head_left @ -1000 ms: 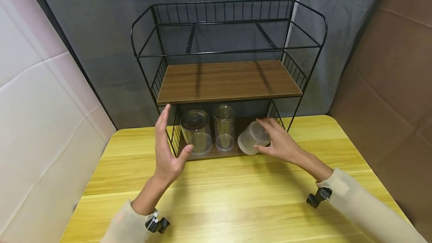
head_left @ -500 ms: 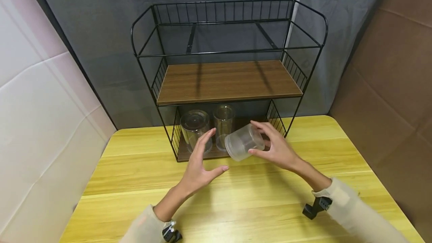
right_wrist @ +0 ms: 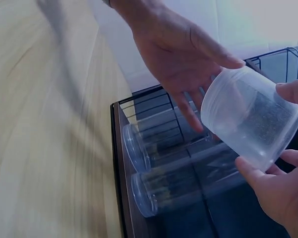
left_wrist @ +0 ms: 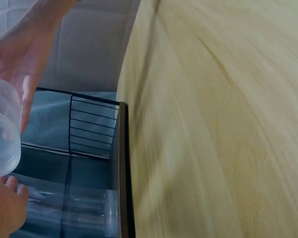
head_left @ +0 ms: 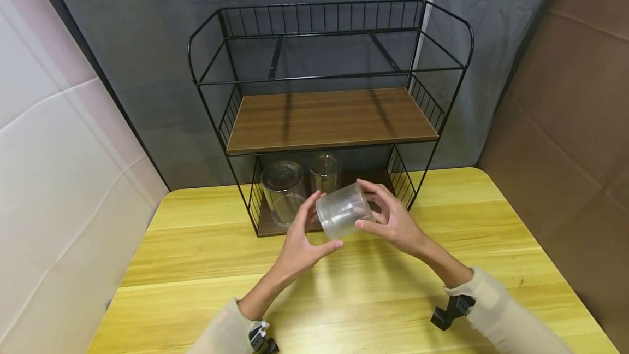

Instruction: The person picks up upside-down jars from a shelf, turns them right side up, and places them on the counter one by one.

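A short clear plastic jar is held above the front edge of the rack's bottom shelf. It lies tilted on its side, its rimmed end toward my left hand. My right hand grips the jar round its other end, thumb in front and fingers behind. The left hand is spread at the rimmed end, thumb and fingers apart; in the right wrist view its thumb is close to the rim, and I cannot tell whether it touches. Behind stand a wide clear jar and a narrower clear jar on the bottom shelf.
A black wire rack stands against a grey cloth backdrop, with a brown wooden middle shelf and an open top frame. The yellow wood-grain table spreads in front. A white panel rises left, a brown one right.
The right hand has lifted the jar off the bottom shelf, bringing it left and forward while tilting it further over. The left hand has moved right, up to the jar's rimmed end.
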The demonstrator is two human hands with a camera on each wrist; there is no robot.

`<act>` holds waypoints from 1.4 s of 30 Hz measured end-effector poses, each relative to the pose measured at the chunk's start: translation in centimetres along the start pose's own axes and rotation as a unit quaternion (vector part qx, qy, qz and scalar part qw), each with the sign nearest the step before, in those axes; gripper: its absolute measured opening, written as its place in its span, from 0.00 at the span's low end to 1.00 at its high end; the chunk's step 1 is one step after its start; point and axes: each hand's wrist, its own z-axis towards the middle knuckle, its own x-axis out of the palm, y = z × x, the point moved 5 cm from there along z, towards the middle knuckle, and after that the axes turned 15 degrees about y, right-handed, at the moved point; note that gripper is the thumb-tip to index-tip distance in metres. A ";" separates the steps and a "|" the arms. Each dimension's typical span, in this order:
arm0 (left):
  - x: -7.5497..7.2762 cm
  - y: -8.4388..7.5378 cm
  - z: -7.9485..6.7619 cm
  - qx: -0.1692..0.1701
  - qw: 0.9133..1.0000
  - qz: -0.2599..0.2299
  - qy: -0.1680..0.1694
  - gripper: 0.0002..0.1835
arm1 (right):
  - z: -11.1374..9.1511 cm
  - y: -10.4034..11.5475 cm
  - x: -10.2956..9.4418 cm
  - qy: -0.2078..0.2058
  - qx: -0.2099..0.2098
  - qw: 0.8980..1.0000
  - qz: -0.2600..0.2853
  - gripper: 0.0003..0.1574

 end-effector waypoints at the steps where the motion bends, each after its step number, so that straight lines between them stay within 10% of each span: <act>1: 0.0 0.1 0.0 -0.004 1.000 -0.015 0.001 0.58 | 0.0 0.0 0.1 0.000 0.000 1.000 0.004 0.50; 9: 0.1 -0.1 -0.2 -0.001 0.998 -0.069 0.000 0.55 | -0.1 -0.5 0.7 0.018 0.003 0.999 0.044 0.50; 18: -0.7 -0.8 -0.7 0.024 0.999 -0.049 -0.001 0.53 | -0.7 -0.9 0.2 0.049 0.031 0.998 -0.031 0.49; 29: -2.5 -0.5 -2.1 0.000 0.997 0.073 -0.014 0.49 | -2.3 0.6 -1.9 0.030 0.024 0.988 -0.150 0.51; 42: -4.6 1.1 -4.2 -0.011 0.985 0.175 -0.002 0.49 | -4.9 2.7 -5.9 -0.001 0.069 0.950 -0.304 0.54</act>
